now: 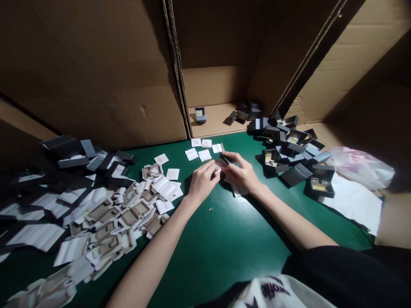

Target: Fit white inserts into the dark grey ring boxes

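Mid-table on the green felt tabletop [205,252], my left hand [202,182] and right hand [242,173] together pinch a small dark hinged box [224,160]; I judge I'm fitting its white insert, which needs careful seating.

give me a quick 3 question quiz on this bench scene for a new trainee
1. True or false: both hands meet over the green table.
2. Which lies on the person's right side? A. the pile of small dark boxes B. the heap of white and tan inserts C. a stack of red lids
3. Fill in: a row of white cards lies just beyond the hands, in front of the ____ wall.

Key: 1 true; 2 A; 3 cardboard. The left hand and right hand pinch a small dark and white piece between them.
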Demonstrator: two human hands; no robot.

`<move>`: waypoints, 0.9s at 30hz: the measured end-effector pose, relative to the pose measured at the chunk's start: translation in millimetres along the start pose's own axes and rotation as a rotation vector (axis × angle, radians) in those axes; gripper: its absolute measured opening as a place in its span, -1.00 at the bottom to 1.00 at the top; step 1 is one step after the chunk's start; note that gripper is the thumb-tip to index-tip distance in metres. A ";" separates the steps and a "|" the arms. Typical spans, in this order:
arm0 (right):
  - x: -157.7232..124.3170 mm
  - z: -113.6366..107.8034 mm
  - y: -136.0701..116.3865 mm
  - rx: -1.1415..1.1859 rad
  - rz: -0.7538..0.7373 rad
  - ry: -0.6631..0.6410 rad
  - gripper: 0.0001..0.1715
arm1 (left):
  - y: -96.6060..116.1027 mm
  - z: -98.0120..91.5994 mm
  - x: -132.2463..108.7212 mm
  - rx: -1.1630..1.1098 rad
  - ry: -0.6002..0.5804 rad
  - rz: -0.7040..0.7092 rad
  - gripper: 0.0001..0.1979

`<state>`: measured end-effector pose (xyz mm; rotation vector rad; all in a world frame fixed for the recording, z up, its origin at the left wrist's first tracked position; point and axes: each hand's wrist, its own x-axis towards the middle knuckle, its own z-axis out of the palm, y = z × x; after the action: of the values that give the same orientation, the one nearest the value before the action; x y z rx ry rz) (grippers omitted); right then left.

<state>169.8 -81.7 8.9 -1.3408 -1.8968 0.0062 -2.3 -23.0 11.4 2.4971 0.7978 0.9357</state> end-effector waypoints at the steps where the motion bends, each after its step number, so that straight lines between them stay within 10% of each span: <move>1: 0.1 -0.2 -0.1 0.000 -0.002 -0.004 -0.85 | 0.5 -0.5 0.1 -0.014 0.003 -0.001 -0.91; 27: -2.9 9.7 16.2 -0.047 0.095 0.067 -0.77 | -3.1 6.9 -2.9 0.034 -0.014 0.082 -0.83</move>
<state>177.2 -72.9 -6.3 -1.4438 -1.7864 -0.0354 -0.6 -23.3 3.5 2.5796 0.7176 0.9386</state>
